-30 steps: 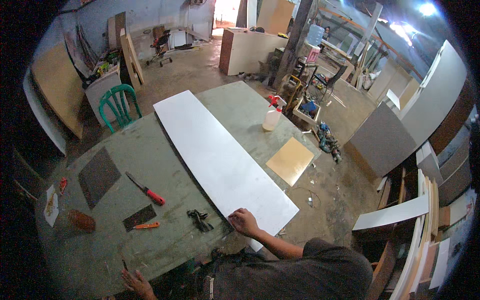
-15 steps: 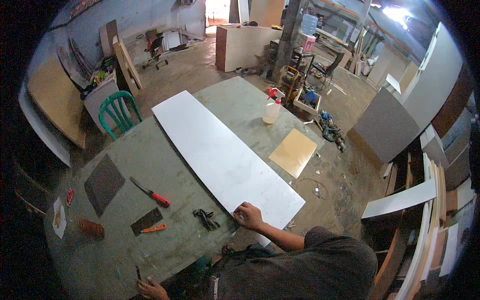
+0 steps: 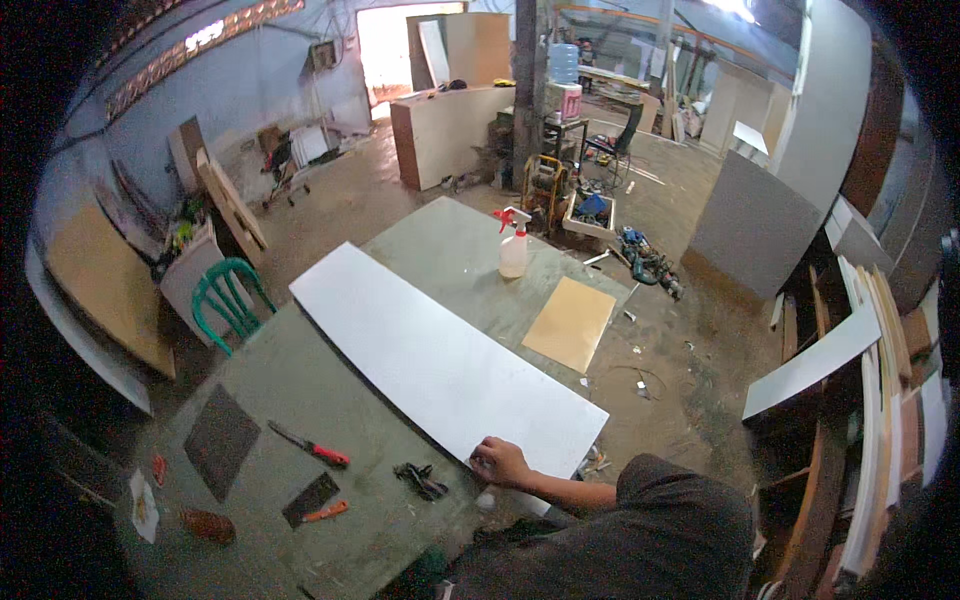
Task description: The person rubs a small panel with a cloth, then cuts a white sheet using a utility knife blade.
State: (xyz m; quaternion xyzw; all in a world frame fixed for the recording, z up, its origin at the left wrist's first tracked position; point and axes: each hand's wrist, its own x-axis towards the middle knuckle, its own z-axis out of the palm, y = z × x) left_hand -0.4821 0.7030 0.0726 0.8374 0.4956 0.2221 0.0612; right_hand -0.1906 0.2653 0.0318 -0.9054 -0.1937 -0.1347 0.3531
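Head view: one hand (image 3: 500,463) rests on the near edge of a long white panel (image 3: 440,365) lying diagonally across the grey surface (image 3: 300,380); fingers curled on the edge, grip unclear; the other hand unseen; steady, flat pressure would likely keep it from sliding.

The person wears a dark grey short-sleeved shirt; the forearm is bare.
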